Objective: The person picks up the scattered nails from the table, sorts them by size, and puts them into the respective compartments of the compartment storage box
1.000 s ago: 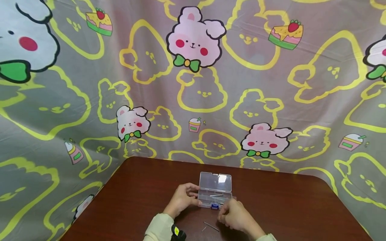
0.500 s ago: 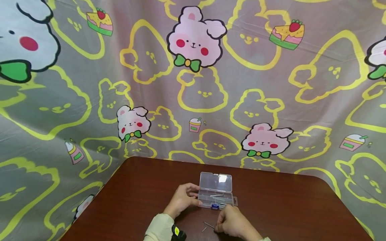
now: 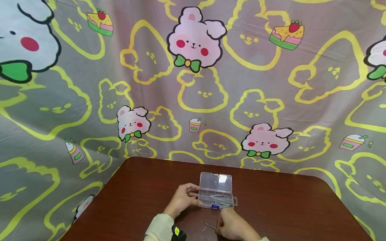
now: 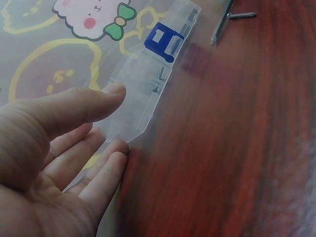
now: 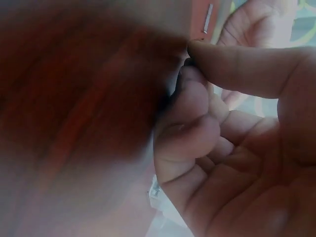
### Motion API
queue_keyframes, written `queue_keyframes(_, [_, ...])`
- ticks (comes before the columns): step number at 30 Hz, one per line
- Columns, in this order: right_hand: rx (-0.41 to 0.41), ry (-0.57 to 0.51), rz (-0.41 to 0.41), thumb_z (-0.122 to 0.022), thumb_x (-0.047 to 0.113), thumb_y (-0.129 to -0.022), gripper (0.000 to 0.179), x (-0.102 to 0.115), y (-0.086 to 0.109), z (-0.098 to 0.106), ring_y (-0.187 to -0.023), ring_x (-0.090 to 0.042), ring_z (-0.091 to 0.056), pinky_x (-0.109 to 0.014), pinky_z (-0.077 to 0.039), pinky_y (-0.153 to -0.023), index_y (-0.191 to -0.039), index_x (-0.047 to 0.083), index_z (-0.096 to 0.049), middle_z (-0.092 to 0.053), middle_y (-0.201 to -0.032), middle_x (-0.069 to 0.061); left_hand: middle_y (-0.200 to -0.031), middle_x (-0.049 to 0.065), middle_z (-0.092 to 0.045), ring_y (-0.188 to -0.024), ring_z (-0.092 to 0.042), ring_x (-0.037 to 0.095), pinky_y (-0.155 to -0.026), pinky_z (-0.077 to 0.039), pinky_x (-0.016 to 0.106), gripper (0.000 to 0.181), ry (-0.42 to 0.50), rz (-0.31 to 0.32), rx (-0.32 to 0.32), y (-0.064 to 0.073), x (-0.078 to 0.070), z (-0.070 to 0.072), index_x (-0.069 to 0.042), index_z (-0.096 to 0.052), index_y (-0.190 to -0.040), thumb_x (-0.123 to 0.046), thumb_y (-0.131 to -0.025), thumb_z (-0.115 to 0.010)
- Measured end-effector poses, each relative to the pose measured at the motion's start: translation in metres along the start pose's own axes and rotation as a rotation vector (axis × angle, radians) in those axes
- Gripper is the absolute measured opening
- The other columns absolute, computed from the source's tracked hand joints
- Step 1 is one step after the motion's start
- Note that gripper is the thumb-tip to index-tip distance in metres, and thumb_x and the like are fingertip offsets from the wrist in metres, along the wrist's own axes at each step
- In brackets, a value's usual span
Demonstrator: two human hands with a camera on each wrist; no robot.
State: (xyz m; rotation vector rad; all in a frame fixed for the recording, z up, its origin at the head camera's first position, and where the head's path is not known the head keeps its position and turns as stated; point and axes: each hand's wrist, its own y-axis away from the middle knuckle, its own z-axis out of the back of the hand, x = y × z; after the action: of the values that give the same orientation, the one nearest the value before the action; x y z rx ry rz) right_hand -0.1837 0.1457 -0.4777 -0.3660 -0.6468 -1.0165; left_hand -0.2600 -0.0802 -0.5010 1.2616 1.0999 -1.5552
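A clear plastic box [image 3: 206, 205] with a blue latch [image 3: 215, 207] stands with its lid up on the table, slim metal pieces in its compartments. My left hand [image 3: 181, 199] holds its left end, thumb and fingertips at the corner. In the left wrist view the thumb [image 4: 94, 103] overlaps the clear wall. Just in front of the box my right hand [image 3: 232, 224] pinches the right end of a long thin nail [image 3: 210, 226] on the table. In the right wrist view the thumb [image 5: 237, 69] meets curled fingers; the pinched end is hidden.
A shorter nail [image 3: 204, 229] lies beside the long one. The lid [image 3: 215, 182] leans back from the box, and a clear hanging tab [image 3: 235, 201] sticks out at its right. Behind the brown table [image 3: 156, 174] hangs a printed curtain [image 3: 208, 100].
My right hand has moved down and left from the box's right front to the long nail, uncovering the hanging tab. The nail has shifted slightly. My left hand stays put.
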Motion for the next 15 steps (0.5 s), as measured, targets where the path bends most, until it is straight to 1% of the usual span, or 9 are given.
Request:
queue_keyframes(1, [0.008,0.001,-0.002,-0.074,-0.001,-0.072,0.037,0.0,0.0,0.001,-0.041,0.001,-0.029,-0.021,-0.021,-0.041,-0.05,0.019,-0.052,-0.035,-0.046,0.02,-0.109,0.025,-0.07,-0.095,-0.069,0.037,-0.072,-0.057,0.034,0.053,0.001,0.003,0.001,0.0,0.0,0.0,0.01,-0.065,-0.115,0.016,-0.066,-0.085])
queue_keyframes(2, [0.004,0.011,0.007,-0.072,-0.001,-0.072,0.037,-0.001,0.001,0.002,-0.041,0.001,-0.03,-0.021,-0.021,-0.041,-0.05,0.02,-0.052,-0.035,-0.046,0.02,-0.109,0.025,-0.07,-0.095,-0.069,0.037,-0.072,-0.057,0.034,0.053,0.001,0.005,0.001,0.0,0.001,0.0,0.01,-0.065,-0.115,0.015,-0.066,-0.085])
queue_keyframes(6, [-0.038,0.021,0.039,-0.07,-0.001,-0.072,0.028,-0.001,0.003,0.009,-0.045,0.001,-0.037,-0.022,-0.03,-0.042,-0.056,0.02,-0.06,-0.043,-0.049,0.021,-0.109,0.025,-0.07,-0.094,-0.069,0.036,-0.072,-0.057,0.034,0.053,0.0,0.004,0.001,0.0,0.002,0.001,0.01,-0.065,-0.115,0.016,-0.066,-0.085])
queue_keyframes(8, [-0.068,0.004,0.059,-0.07,-0.002,-0.073,0.025,-0.002,0.002,0.013,-0.048,0.0,-0.041,-0.022,-0.035,-0.044,-0.06,0.018,-0.064,-0.048,-0.051,0.019,-0.109,0.025,-0.07,-0.094,-0.069,0.036,-0.072,-0.057,0.034,0.053,-0.003,0.0,-0.001,-0.001,0.003,0.001,0.01,-0.065,-0.114,0.016,-0.066,-0.085])
queue_keyframes(12, [-0.087,-0.118,0.036,-0.067,-0.008,-0.079,0.022,-0.003,0.001,0.022,-0.05,-0.004,-0.05,-0.022,-0.041,-0.044,-0.069,0.012,-0.066,-0.055,-0.056,0.011,-0.108,0.025,-0.07,-0.094,-0.069,0.036,-0.071,-0.057,0.033,0.053,0.0,-0.003,0.0,-0.001,0.003,0.001,0.01,-0.065,-0.114,0.016,-0.066,-0.085])
queue_keyframes(15, [-0.099,-0.208,0.016,-0.063,-0.012,-0.083,0.021,-0.005,-0.001,0.028,-0.052,-0.007,-0.053,-0.022,-0.043,-0.043,-0.073,0.006,-0.066,-0.057,-0.06,0.006,-0.108,0.025,-0.07,-0.094,-0.069,0.037,-0.071,-0.057,0.033,0.052,0.002,-0.005,0.0,-0.001,0.003,0.001,0.01,-0.065,-0.114,0.016,-0.066,-0.085])
